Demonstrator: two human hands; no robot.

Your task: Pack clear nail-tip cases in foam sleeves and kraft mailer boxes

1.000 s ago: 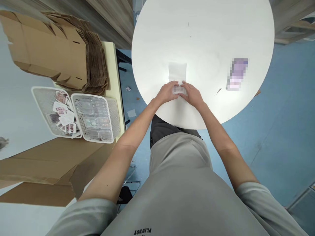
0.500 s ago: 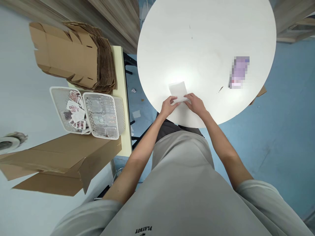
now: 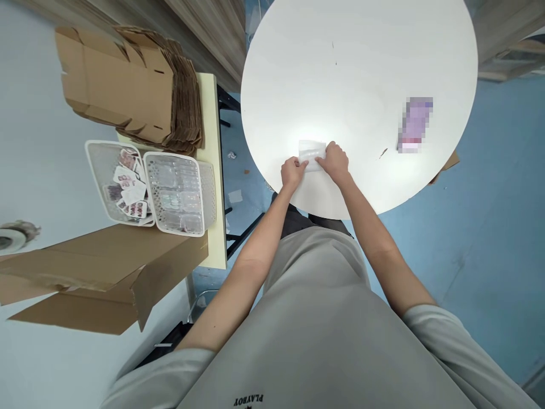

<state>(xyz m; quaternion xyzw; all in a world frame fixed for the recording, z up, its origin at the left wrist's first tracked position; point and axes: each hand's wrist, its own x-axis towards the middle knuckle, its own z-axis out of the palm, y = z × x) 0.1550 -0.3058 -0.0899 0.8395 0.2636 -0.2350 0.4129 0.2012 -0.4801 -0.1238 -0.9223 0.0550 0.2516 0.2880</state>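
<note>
A small white sheet or pouch, slightly see-through with a crease across it, is at the near side of the round white table. I cannot make out its exact kind. My left hand pinches its left edge between thumb and fingers. On the other side, my right hand is closed on its right edge, thumb on top. Whether anything lies inside the white piece is not visible.
A pixelated purple item lies on the table's right. To the left, a side table bears stacked flat cardboard boxes, a white basket of clear cases, a basket of printed cards and an open carton.
Both hands have moved slightly away from my body. The white piece has turned straighter and now shows a crease across it. My right hand has shifted up along its right edge.
</note>
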